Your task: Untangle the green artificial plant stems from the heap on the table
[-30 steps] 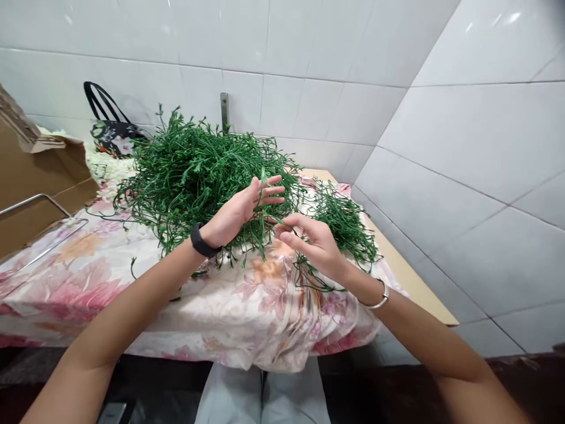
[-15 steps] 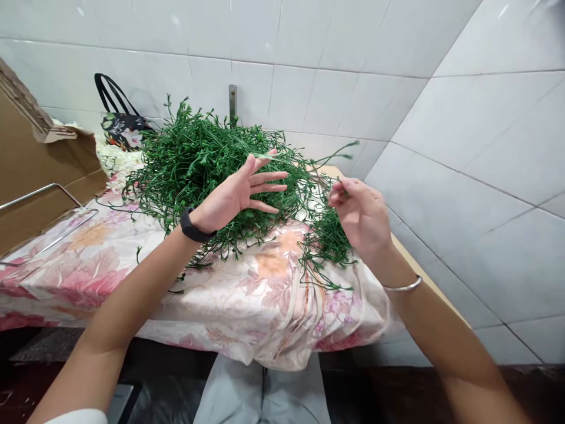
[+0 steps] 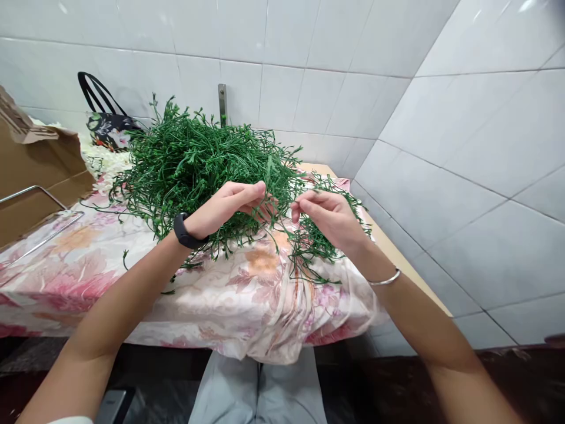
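A big heap of green artificial stems (image 3: 198, 159) with small forked tips lies on the flowered cloth (image 3: 247, 294). My left hand (image 3: 233, 206), a black band on its wrist, is in front of the heap with fingers curled round a thin green stem, partly hidden behind the fingers. My right hand (image 3: 331, 218), wearing a silver bangle, faces it a short gap away, thumb and fingertips pinched together on a thin stem that is hard to make out. Beneath the right hand lies a smaller bunch of green stems (image 3: 313, 241).
A cardboard box (image 3: 39, 176) and a bent metal rod (image 3: 57, 232) are on the left. White flowers (image 3: 108, 162) and a dark floral bag (image 3: 112, 129) sit behind. White tiled walls (image 3: 485, 135) close in the back and right. Bare table edge (image 3: 410, 271) shows at right.
My left hand was spread open and has now curled closed. My right hand has moved left and slightly down toward it, still pinching. The view has shifted slightly right.
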`<act>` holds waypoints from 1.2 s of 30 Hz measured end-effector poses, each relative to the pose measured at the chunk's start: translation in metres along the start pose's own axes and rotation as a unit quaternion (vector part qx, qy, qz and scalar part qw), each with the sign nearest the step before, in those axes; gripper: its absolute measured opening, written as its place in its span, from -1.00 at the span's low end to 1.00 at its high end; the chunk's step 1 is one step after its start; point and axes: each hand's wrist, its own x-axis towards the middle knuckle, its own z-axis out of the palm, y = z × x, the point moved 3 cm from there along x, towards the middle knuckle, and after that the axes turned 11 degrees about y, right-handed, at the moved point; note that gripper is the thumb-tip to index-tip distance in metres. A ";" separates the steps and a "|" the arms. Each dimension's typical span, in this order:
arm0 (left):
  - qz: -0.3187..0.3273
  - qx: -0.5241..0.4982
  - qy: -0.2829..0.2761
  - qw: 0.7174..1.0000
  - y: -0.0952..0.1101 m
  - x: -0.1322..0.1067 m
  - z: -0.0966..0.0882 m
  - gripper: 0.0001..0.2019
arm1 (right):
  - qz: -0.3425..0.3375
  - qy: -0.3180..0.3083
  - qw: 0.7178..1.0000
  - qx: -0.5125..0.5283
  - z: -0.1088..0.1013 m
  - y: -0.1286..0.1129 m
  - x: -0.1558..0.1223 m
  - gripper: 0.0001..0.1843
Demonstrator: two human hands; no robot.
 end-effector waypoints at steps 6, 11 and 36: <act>0.025 0.046 0.013 0.999 0.000 0.001 -0.003 -0.76 | -0.008 0.016 0.999 -0.027 0.001 0.006 0.000 -0.87; 0.023 0.042 0.015 0.999 -0.002 0.001 -0.001 -0.80 | -0.043 0.116 0.992 -0.020 -0.012 0.008 0.007 -0.89; 0.077 0.199 -0.016 0.977 -0.013 -0.001 0.009 -0.77 | -0.218 0.087 0.918 -0.319 0.006 -0.002 -0.007 -0.88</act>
